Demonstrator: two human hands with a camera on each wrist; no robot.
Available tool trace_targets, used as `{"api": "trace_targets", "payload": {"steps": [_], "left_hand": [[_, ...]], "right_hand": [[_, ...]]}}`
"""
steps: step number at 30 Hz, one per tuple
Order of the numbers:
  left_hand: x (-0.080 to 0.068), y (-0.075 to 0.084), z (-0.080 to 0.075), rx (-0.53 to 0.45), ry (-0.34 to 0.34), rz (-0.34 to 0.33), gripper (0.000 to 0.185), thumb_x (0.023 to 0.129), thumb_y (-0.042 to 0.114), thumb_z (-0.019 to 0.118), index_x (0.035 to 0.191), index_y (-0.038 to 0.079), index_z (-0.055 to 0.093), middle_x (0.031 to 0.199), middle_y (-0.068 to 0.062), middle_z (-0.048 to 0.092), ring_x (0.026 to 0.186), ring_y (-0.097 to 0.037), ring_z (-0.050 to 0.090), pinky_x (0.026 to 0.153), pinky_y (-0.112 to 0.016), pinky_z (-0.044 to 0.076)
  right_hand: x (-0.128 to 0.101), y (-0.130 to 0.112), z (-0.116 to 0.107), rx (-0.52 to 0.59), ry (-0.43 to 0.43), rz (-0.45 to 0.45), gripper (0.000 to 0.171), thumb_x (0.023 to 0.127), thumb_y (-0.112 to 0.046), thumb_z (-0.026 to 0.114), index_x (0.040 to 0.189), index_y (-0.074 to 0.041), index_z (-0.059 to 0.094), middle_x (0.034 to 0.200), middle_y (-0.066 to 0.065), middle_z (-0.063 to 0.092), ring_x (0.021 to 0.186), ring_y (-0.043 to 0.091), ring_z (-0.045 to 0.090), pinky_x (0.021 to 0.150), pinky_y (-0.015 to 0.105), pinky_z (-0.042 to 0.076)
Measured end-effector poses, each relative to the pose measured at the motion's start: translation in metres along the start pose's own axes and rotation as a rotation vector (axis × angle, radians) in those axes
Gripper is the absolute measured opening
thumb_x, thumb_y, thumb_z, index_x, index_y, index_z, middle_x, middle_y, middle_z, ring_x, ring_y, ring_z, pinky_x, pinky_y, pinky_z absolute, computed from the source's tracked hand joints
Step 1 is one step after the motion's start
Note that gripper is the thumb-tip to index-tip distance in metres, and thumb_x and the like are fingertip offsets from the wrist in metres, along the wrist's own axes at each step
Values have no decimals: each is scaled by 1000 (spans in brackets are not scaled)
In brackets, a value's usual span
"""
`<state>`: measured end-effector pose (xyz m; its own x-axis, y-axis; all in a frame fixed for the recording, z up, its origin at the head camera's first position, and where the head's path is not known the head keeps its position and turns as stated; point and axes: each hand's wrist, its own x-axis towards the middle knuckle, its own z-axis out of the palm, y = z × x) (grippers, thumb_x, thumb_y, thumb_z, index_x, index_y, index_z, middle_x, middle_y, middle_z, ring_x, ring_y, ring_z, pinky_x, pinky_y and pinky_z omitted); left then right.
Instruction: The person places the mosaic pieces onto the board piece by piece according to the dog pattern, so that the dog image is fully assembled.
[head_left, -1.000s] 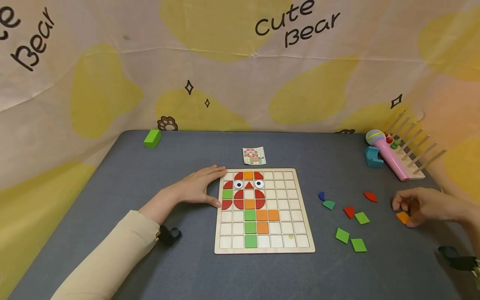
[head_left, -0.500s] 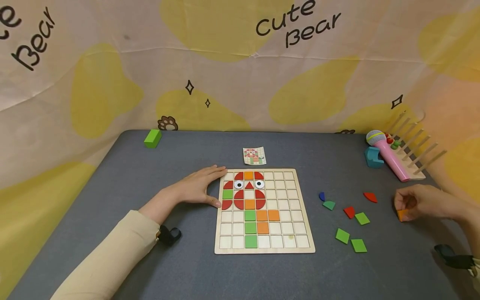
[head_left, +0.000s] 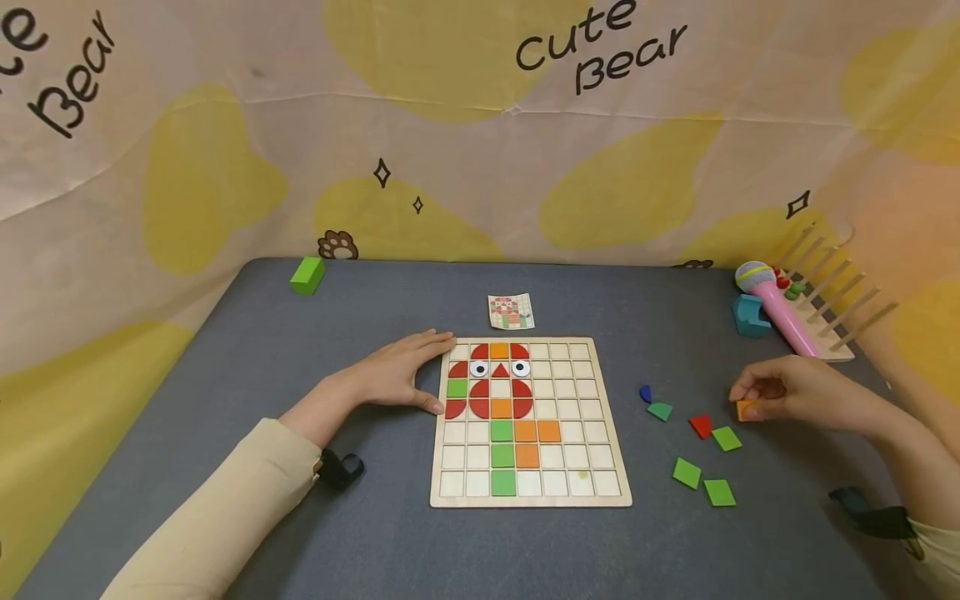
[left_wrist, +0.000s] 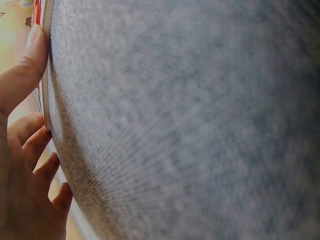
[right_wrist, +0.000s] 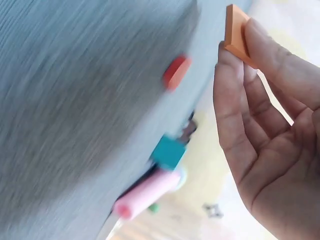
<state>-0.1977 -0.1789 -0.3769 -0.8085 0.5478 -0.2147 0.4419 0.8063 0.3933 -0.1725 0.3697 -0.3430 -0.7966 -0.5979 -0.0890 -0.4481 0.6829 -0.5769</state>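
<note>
A wooden grid board (head_left: 532, 502) lies mid-table and holds a figure of red, orange and green tiles with two eye pieces. My left hand (head_left: 417, 375) rests flat against the board's left edge, fingers straight. In the left wrist view its thumb (left_wrist: 22, 70) touches the board's rim (left_wrist: 46, 95). My right hand (head_left: 759, 392) hovers right of the board and pinches an orange square tile (head_left: 746, 409), which the right wrist view shows at the fingertips (right_wrist: 236, 31). Just left of that hand lie loose blue (head_left: 645, 393), teal (head_left: 660, 411), red (head_left: 701, 426) and green (head_left: 726, 437) pieces.
A small pattern card (head_left: 511, 311) lies behind the board. A green block (head_left: 306, 275) sits at the far left corner. At the far right stand a pink toy microphone (head_left: 780, 312), a teal holder (head_left: 750, 315) and a wooden peg rack (head_left: 828, 321). Two green tiles (head_left: 686, 472) lie nearer me.
My right hand picked the orange tile up off the table and carried it left toward the loose pieces, covering the red piece there. The left hand stayed put.
</note>
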Motion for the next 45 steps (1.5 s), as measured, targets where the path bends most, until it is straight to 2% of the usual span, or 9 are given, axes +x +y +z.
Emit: {"api": "trace_targets", "payload": {"steps": [4,8,11,17,22,26,30,39,45], "left_hand": [[1,0,0,3,-2,3,104,76,60,76,157,17,28,166,-6,25,155,-33,19,121,-62,24],[1,0,-1,5,-1,4,104,76,60,76,157,16,28,166,-6,25,155,-33,19,121,-62,24],[1,0,-1,7,0,3,104,76,60,76,157,16,28,166,-7,26,155,-33,19,121,-62,24],[1,-1,0,4,-3,0,104,76,61,76,157,16,28,165,-6,26,155,-33,19,120,-63,24],[0,-1,0,8,-1,2,104,76,60,76,157,16,28,166,-6,26,155,-33,19,120,-62,24],[0,-1,0,7,0,0,104,76,60,76,157,17,28,166,-6,25,155,-33,19,120,-62,24],[0,-1,0,8,0,0,104,76,61,76,157,17,28,166,-6,25,155,-33,19,120,-63,24],[0,-1,0,7,0,-2,104,76,59,76,157,17,28,166,-6,25,156,-33,18,120,-64,24],[1,-1,0,3,-3,-3,104,76,59,76,157,17,28,166,-6,25,156,-33,18,120,-64,24]], "right_hand": [[10,-22,9,-45,34,-41,14,82,-14,79,91,-19,70,79,-17,66,67,-3,56,59,17,49],[19,-45,17,-68,41,-29,13,82,-19,79,89,-24,69,77,-20,66,67,-5,54,58,18,47],[26,-60,25,-51,22,-8,11,83,-22,79,89,-24,69,77,-18,66,67,-6,53,57,18,46],[41,-88,46,5,9,-38,11,83,-27,79,87,-25,70,77,-15,67,67,-6,56,60,19,50],[57,-107,66,38,5,-37,10,83,-23,79,90,-25,72,79,-15,69,71,-5,59,64,19,52],[69,-121,78,74,-7,-32,12,85,-13,76,95,-19,74,87,-8,73,73,-4,60,66,19,53],[79,-132,88,85,-4,-23,15,84,-9,76,97,-17,76,94,-4,76,73,-4,59,65,18,52],[95,-150,108,160,-34,-5,11,81,-7,78,88,-16,76,84,-6,75,71,-3,62,66,17,53],[99,-155,118,149,-44,-1,10,80,-5,78,83,-15,76,75,-8,72,65,-2,59,63,16,53]]}}
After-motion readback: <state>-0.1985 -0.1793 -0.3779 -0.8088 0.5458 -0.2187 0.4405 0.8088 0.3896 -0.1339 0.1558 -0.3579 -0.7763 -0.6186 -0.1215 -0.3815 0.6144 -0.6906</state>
